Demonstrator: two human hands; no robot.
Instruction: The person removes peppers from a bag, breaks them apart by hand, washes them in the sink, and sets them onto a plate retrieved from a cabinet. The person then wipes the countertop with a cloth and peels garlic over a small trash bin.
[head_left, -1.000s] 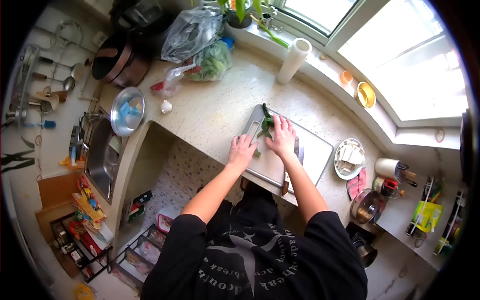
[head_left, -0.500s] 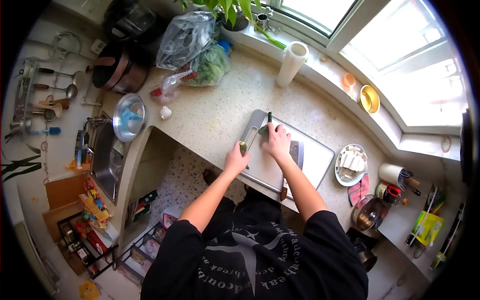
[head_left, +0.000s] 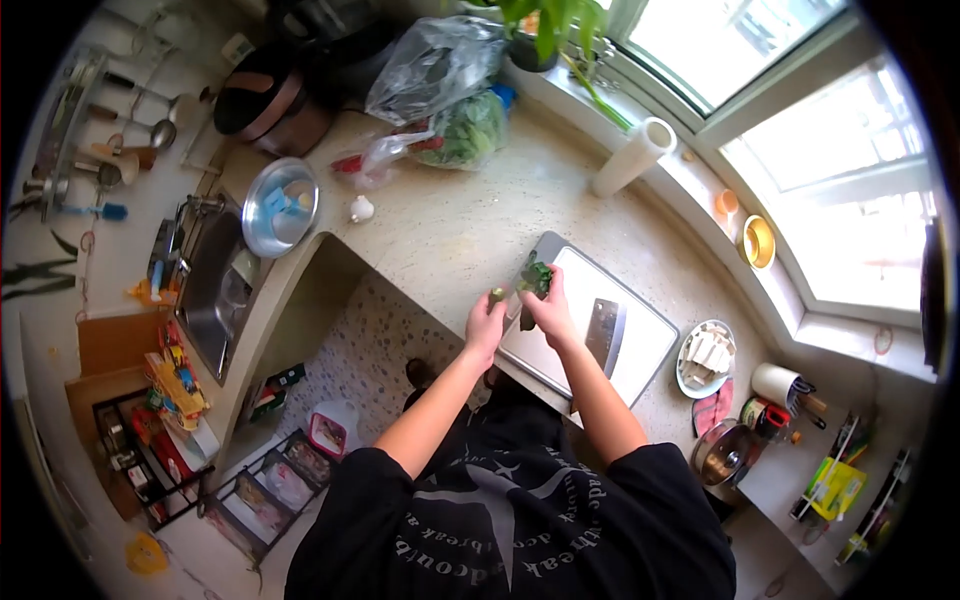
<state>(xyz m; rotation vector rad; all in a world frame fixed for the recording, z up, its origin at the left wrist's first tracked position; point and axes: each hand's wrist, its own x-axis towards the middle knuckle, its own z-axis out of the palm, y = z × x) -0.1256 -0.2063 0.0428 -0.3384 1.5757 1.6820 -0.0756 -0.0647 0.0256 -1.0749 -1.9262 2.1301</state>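
Note:
My left hand [head_left: 484,332] is closed on a green vegetable piece [head_left: 496,296] with a pale end, at the near left edge of the cutting board [head_left: 641,357]. Just to its right, over the board, my right hand [head_left: 553,312] is closed round dark green vegetable pieces [head_left: 538,278]; their exact kind is unclear. Another dark piece shows below, between the hands. A cleaver [head_left: 604,332] lies on the white board, right of my right hand, its handle partly behind my forearm.
A bowl of white strips [head_left: 708,355] stands right of the board, near a lidded pot [head_left: 722,452]. A white roll [head_left: 636,157] stands by the window. Bagged greens [head_left: 468,132], a garlic bulb [head_left: 361,208] and a metal basin [head_left: 281,207] sit farther left, near the sink [head_left: 215,290].
My right hand has drawn back toward my left hand, gathering dark green pieces off the board. The cleaver stays on the board. The camera view has shifted and turned slightly.

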